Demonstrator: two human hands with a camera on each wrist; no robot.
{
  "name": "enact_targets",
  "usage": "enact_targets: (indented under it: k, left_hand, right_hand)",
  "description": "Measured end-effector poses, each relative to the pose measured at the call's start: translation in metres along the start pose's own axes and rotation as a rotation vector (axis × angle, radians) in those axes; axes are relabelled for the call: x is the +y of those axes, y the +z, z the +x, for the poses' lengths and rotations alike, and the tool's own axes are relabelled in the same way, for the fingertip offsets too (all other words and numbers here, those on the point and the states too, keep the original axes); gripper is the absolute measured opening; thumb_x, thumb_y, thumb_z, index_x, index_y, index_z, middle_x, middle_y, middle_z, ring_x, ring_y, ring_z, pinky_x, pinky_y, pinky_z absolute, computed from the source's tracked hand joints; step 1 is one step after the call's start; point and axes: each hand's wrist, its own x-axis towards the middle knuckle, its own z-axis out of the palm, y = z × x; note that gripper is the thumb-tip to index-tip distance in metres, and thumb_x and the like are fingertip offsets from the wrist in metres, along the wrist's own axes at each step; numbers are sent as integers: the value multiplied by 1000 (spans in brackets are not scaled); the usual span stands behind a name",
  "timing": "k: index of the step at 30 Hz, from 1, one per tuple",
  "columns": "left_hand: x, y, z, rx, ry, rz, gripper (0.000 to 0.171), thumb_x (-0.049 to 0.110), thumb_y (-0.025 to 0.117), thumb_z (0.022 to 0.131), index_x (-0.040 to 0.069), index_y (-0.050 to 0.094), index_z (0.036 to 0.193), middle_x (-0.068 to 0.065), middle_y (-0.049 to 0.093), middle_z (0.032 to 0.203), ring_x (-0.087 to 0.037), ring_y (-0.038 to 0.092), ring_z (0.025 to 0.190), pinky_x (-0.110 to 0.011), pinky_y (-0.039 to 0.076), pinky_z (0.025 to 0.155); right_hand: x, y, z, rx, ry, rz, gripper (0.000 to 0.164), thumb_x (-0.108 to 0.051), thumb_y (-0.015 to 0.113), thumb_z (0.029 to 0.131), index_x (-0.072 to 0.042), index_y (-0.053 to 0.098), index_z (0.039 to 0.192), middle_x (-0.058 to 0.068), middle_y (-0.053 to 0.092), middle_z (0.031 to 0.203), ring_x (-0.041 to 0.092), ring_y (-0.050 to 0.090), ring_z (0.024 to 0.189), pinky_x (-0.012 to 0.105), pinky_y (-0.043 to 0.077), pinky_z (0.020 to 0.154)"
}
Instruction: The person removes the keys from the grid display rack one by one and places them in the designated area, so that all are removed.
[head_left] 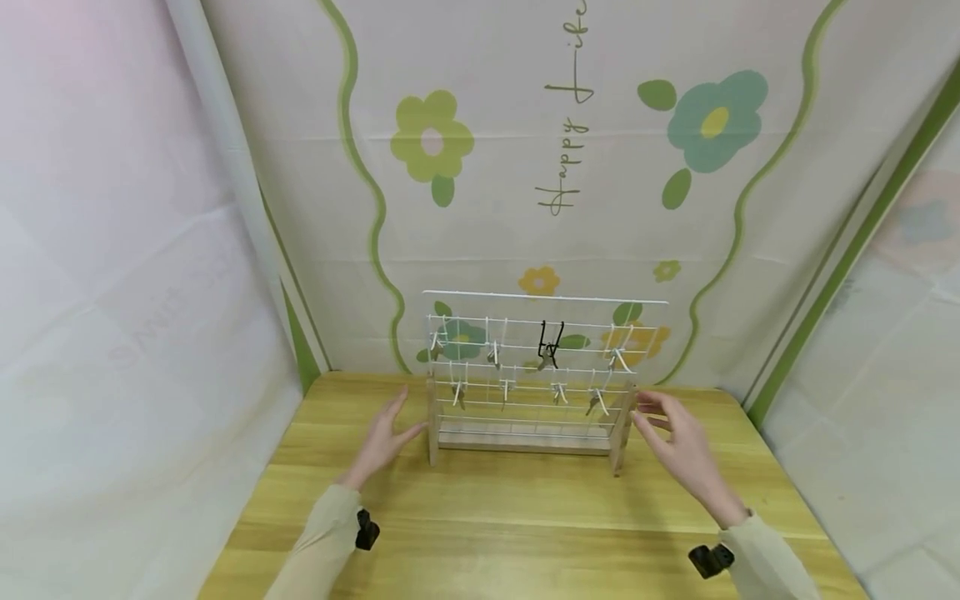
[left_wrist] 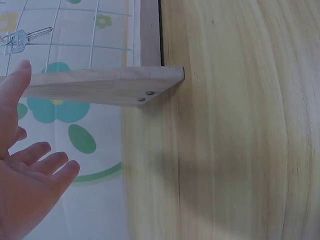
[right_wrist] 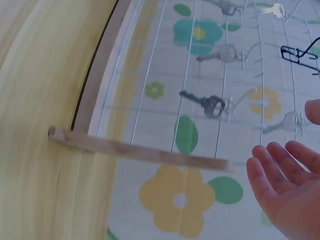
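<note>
A white wire grid rack (head_left: 546, 297) stands upright on a wooden base (head_left: 525, 443) with two wooden side legs. Keys hang in two rows from its hooks, such as a dark-headed key (right_wrist: 214, 105) and a silver key (left_wrist: 19, 42). One hook (head_left: 551, 346) is black; the others look white. Beside the left leg (left_wrist: 100, 86) is my left hand (head_left: 382, 437), fingers extended and thumb spread toward the wood. At the other side, my right hand (head_left: 684, 446) has loosely bent fingers close to the right leg (head_left: 621, 437). Whether either hand touches the rack, I cannot tell. Both hold nothing.
The rack stands on a wood-grain table (head_left: 487, 525), toward its back edge. A white cloth with printed flowers (head_left: 480, 217) hangs behind it. Pale cloth walls (head_left: 112, 292) close in both sides. Each wrist wears a small black camera (head_left: 367, 530).
</note>
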Motion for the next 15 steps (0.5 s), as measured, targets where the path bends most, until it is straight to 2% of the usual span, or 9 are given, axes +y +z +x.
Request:
enact_targets:
  k: [2, 3, 5, 12, 15]
  left_hand:
    - [1, 3, 2, -3, -23, -33, 84, 29, 72, 91, -1, 27, 154, -24, 27, 160, -47, 31, 145, -60, 31, 118]
    - [1, 4, 3, -5, -39, -51, 83, 29, 72, 91, -1, 27, 154, -25, 28, 160, -47, 33, 144, -59, 33, 117]
    - [1, 6, 5, -8, -52, -85, 81, 27, 71, 92, -2, 28, 154, -26, 29, 159, -47, 37, 142, -57, 39, 113]
    - [3, 16, 8, 5, -69, -133, 71, 17, 71, 92, -4, 36, 150, -26, 36, 156, -47, 41, 140, -57, 39, 113]
    - [5, 20, 10, 33, -82, -149, 65, 14, 71, 92, -6, 41, 147, -27, 41, 152, -46, 43, 138, -56, 38, 114]
  right_hand:
    - [-7, 5, 2, 11, -13, 14, 38, -13, 65, 96, 4, 57, 129, 18, 65, 122, 31, 65, 105, 35, 61, 86]
    - [-10, 8, 3, 18, -21, 21, 38, -12, 67, 95, 4, 57, 128, 17, 66, 121, 30, 65, 104, 40, 61, 85]
    - [-17, 13, 4, 31, -38, 39, 36, -10, 68, 94, 4, 58, 126, 16, 66, 119, 29, 65, 102, 36, 62, 84]
    - [-42, 28, 10, 35, -63, 131, 34, -6, 70, 91, -1, 62, 124, 15, 68, 117, 24, 69, 97, 18, 59, 85]
    - [-51, 37, 13, 20, -57, 163, 32, -11, 69, 94, -5, 62, 124, 11, 69, 117, 23, 70, 99, 16, 58, 85]
